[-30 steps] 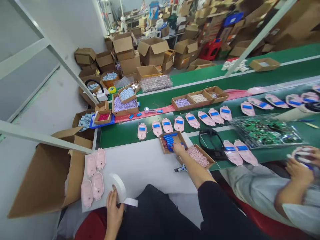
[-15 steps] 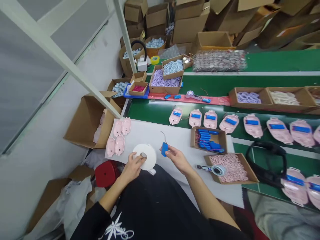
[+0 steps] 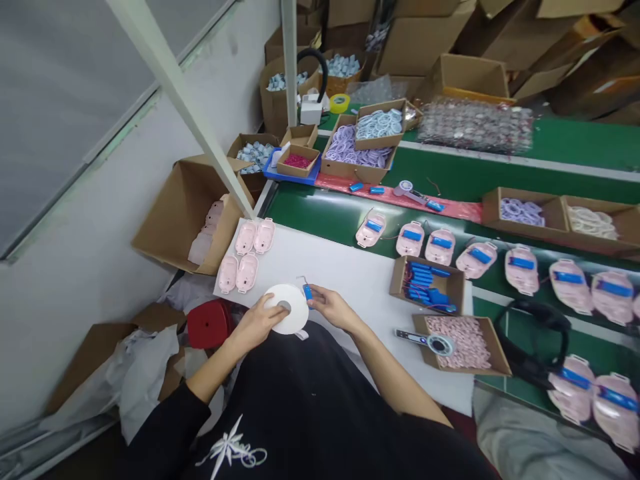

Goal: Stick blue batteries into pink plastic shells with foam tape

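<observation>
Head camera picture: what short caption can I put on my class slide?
Left hand holds a white tape roll, right hand holds a small blue battery, over a white table.

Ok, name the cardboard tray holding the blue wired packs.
The open tray on the white sheet, nearest the right hand; the tray beside it holds pink pieces instead.

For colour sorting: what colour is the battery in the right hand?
Blue: the battery in the right hand, head view.

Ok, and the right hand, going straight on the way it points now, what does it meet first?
Holding a blue battery, the right hand would likely meet the white tape roll in the left hand first.
</observation>
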Tool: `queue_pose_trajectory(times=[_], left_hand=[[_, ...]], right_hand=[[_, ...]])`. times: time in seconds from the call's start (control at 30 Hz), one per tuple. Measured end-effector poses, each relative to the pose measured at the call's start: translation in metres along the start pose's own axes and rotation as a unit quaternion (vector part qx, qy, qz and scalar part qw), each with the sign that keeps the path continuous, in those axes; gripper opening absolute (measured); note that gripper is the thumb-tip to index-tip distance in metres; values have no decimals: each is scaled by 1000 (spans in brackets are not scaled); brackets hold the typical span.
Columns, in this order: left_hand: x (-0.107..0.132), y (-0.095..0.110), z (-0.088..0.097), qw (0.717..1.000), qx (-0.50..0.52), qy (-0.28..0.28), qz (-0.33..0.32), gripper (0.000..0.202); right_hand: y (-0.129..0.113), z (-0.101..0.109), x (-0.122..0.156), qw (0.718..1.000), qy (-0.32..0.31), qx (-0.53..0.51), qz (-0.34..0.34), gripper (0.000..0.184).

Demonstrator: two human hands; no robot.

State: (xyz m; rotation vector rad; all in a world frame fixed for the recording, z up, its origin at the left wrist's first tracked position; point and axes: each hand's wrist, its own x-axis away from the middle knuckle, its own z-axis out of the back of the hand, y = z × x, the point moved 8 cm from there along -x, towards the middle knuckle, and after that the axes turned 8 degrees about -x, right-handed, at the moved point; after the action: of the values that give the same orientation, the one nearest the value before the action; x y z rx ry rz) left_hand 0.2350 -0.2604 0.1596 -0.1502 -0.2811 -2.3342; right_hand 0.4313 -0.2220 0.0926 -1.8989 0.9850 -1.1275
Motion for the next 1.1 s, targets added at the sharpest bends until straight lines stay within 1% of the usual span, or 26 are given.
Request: queue_pose_trajectory(times=[0.1, 0.17, 0.2, 0.27, 0.3, 0.33, 0.37, 0.4, 0.47, 0.5, 0.53, 0.57, 0.6, 0.63, 0.67, 0.7, 0.73, 0.77, 0.8, 0.83, 1.0, 1.1], left_hand=[[6, -12, 1, 999, 24, -3, 42, 67], [12, -18, 3, 996, 43, -3, 73, 68], [16, -19, 3, 996, 55, -6, 76, 69], [26, -20, -1, 994, 86, -17, 63, 71], [34, -22, -5, 993, 101, -22, 56, 72], [43, -26, -10, 992, 112, -24, 57, 73], [54, -33, -15, 990, 117, -20, 73, 73], [66, -45, -21, 988, 118, -9, 103, 72], [95, -72, -32, 977, 111, 25, 182, 69], [110, -85, -36, 968, 105, 45, 223, 67], [125, -98, -41, 959, 100, 62, 258, 65], [139, -108, -46, 950, 96, 75, 286, 64], [151, -117, -50, 943, 94, 85, 308, 62], [161, -123, -54, 937, 94, 91, 323, 62], [169, -129, -58, 933, 96, 95, 334, 62], [175, -134, -62, 930, 100, 96, 341, 62], [180, -138, -65, 927, 105, 96, 347, 62], [184, -143, -68, 925, 111, 95, 350, 63], [186, -147, -70, 924, 117, 93, 351, 63], [187, -151, -72, 923, 122, 92, 352, 62], [185, -172, -74, 924, 146, 82, 343, 62], [181, -180, -75, 924, 153, 72, 344, 65]], right_hand=[[32, -7, -9, 990, 94, -109, 3, 60], [49, -7, -22, 975, 137, -175, -2, 58], [54, -4, -33, 966, 155, -205, 2, 56], [54, 6, -62, 947, 203, -245, 39, 53], [52, 12, -79, 939, 232, -246, 66, 53], [50, 14, -98, 935, 256, -231, 86, 55], [51, 11, -117, 939, 265, -200, 88, 58], [54, 1, -138, 951, 255, -156, 74, 61], [67, -33, -176, 981, 187, -33, 22, 64], [74, -54, -192, 989, 144, 44, 1, 62], [80, -75, -207, 986, 103, 134, -13, 58], [85, -95, -220, 970, 66, 235, -21, 53], [90, -113, -232, 940, 33, 339, -28, 49], [94, -129, -243, 898, 2, 438, -37, 45], [99, -143, -254, 851, -28, 523, -50, 42], [104, -154, -263, 804, -54, 588, -65, 39], [108, -162, -271, 767, -75, 633, -78, 36], [111, -168, -278, 739, -88, 662, -90, 34], [113, -173, -282, 722, -95, 678, -99, 33], [114, -176, -286, 712, -96, 687, -106, 33], [120, -184, -286, 695, -95, 701, -126, 37], [123, -192, -288, 696, -99, 699, -130, 38]])
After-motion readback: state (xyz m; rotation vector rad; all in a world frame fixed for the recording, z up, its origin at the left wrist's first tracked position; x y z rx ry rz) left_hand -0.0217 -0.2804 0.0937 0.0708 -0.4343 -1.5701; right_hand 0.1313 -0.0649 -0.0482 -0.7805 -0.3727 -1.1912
